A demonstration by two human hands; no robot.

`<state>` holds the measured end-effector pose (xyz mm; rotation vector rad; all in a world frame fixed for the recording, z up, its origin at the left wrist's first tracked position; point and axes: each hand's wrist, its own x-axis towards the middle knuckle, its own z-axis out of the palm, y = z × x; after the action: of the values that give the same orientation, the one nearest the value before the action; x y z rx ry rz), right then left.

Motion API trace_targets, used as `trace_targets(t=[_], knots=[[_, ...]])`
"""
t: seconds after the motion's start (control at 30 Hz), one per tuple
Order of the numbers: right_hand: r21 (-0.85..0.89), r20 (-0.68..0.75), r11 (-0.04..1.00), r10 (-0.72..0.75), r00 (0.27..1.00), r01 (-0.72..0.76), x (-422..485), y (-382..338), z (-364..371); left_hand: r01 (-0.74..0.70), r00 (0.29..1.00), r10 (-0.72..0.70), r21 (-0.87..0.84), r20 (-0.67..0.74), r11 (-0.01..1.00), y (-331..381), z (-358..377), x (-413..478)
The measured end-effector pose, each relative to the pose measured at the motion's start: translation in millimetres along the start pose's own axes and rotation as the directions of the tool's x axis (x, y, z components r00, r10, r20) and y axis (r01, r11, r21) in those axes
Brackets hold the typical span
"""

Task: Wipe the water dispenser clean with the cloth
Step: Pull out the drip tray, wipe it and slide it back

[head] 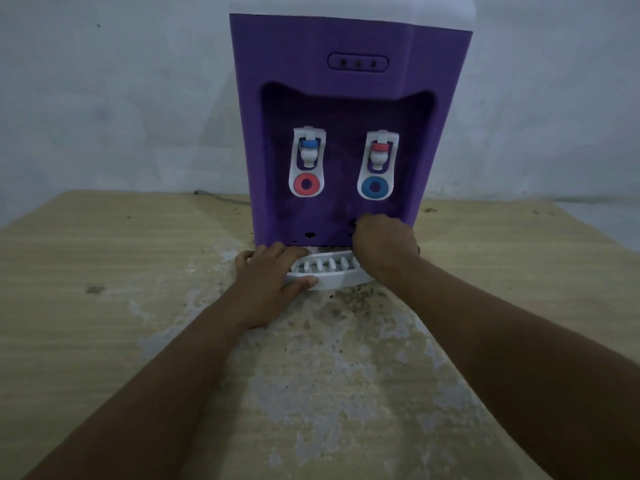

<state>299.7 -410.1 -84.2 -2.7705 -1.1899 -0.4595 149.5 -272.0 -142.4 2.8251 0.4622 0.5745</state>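
Observation:
A purple water dispenser [346, 98] with a white top stands on a wooden table, against a wall. Two white taps sit in its recess, the left tap [307, 161] and the right tap [378, 164]. A white slotted drip tray [332, 271] sits at its base. My left hand [273, 275] grips the tray's left end, thumb on the front rim and fingers over the top. My right hand [382, 244] is closed over the tray's right end, against the dispenser's lower front. No cloth is visible.
The wooden table [104, 271] is stained with pale blotches and dark specks in front of the dispenser. A grey cable [221, 197] runs behind the dispenser on the left. A pale wall closes off the back.

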Motion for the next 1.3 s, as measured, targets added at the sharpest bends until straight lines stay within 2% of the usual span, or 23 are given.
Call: trace_targets(t=[0.07,0.17,0.27,0.33,0.4,0.47,0.53,0.6,0.73,0.8,0.9,1.0,1.07,1.13,1.2,1.23,1.3], knots=[[-0.019,-0.003,0.995,-0.093,0.996,0.093,-4,0,1,-0.001,1.000,0.002,0.032,-0.020,0.999,0,0,-1],[0.009,0.093,0.983,-0.181,0.979,0.181,-15,0,-7,-0.003,1.000,0.004,0.066,-0.023,0.998,0,1,-1],[0.184,0.298,0.969,-0.218,0.929,0.168,-16,5,-19,0.000,1.000,0.002,0.064,-0.024,0.998,-2,1,0],[0.193,0.374,0.971,-0.205,0.905,0.140,-10,17,-24,-0.008,0.999,0.009,0.038,-0.032,0.999,-2,1,0],[0.108,0.320,0.992,-0.092,0.943,0.060,-4,31,-24,-0.018,0.999,0.018,0.008,-0.036,1.000,-2,-1,0],[0.056,0.186,0.996,0.060,0.981,-0.072,-5,40,-19,-0.022,0.999,0.022,-0.001,-0.043,1.000,-1,-1,0],[0.017,0.086,0.989,0.142,0.986,-0.144,-12,36,-11,-0.027,0.998,0.026,-0.010,-0.049,1.000,-1,-1,-1],[0.014,0.059,0.991,0.131,0.990,-0.132,-16,21,-5,-0.026,0.998,0.025,-0.018,-0.050,0.999,-1,-1,-1],[0.140,0.088,0.990,-0.021,0.996,0.009,-22,-10,-2,-0.028,0.998,0.027,-0.023,-0.053,0.999,0,0,0],[0.158,0.011,0.983,-0.099,0.995,0.096,-31,-18,5,-0.028,0.998,0.027,-0.020,-0.056,0.999,-1,1,-1],[0.230,-0.075,0.931,-0.273,0.959,0.283,-46,-13,12,-0.025,0.998,0.023,-0.022,-0.061,0.999,-2,1,-1],[0.225,-0.079,0.904,-0.355,0.932,0.364,-56,6,5,-0.016,0.998,0.014,-0.030,-0.061,0.999,-2,2,-2],[0.178,-0.041,0.929,-0.324,0.945,0.326,-58,22,7,-0.008,0.999,0.007,-0.026,-0.047,1.000,-2,1,-1],[0.217,-0.015,0.964,-0.153,0.988,0.152,-56,31,10,-0.003,0.999,0.002,-0.020,-0.038,1.000,-1,1,-1],[0.275,-0.004,0.961,0.036,0.999,-0.034,-56,23,11,0.003,1.000,-0.004,-0.034,-0.019,0.999,0,2,-1],[0.283,-0.011,0.957,0.065,0.998,-0.059,-56,13,13,0.007,1.000,-0.007,-0.048,-0.012,0.999,0,2,0],[0.319,-0.047,0.948,-0.008,0.999,0.023,-62,-19,17,0.003,1.000,-0.004,-0.073,-0.007,0.997,-1,2,1]])
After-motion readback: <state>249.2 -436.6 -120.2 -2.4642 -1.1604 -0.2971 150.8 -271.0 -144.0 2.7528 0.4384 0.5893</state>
